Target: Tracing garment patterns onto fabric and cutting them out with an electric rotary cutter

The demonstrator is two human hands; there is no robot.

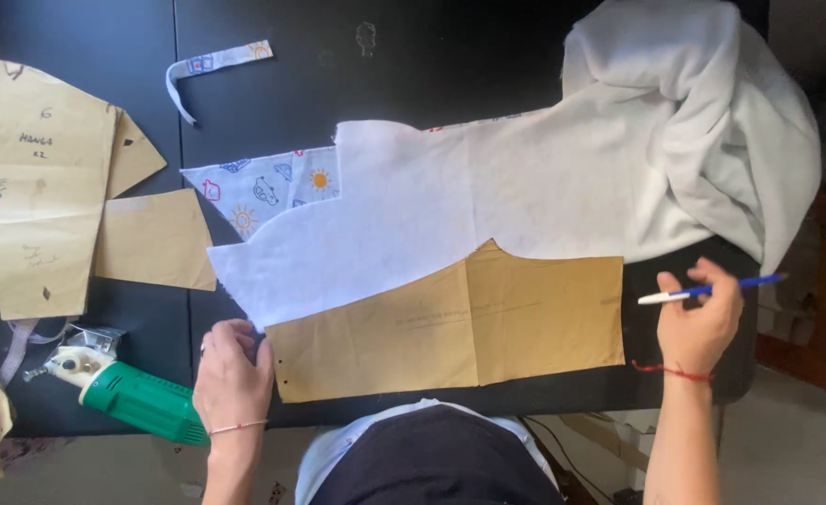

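Note:
A white fabric (450,210) lies spread on a black table (413,65), bunched up at the far right. A brown paper pattern piece (488,323) rests over its near edge. My left hand (233,379) presses its fingers on the table at the pattern's left corner, touching the fabric edge. My right hand (701,323) holds a blue and white pen (712,288) just right of the pattern, with the tip pointing left. A printed fabric piece (263,192) with suns and cars peeks out under the white fabric.
Several brown paper pattern pieces (53,187) lie at the left. A green and white electric fabric cutter (123,393) sits by the near left edge. A printed fabric strip (212,64) lies at the far side.

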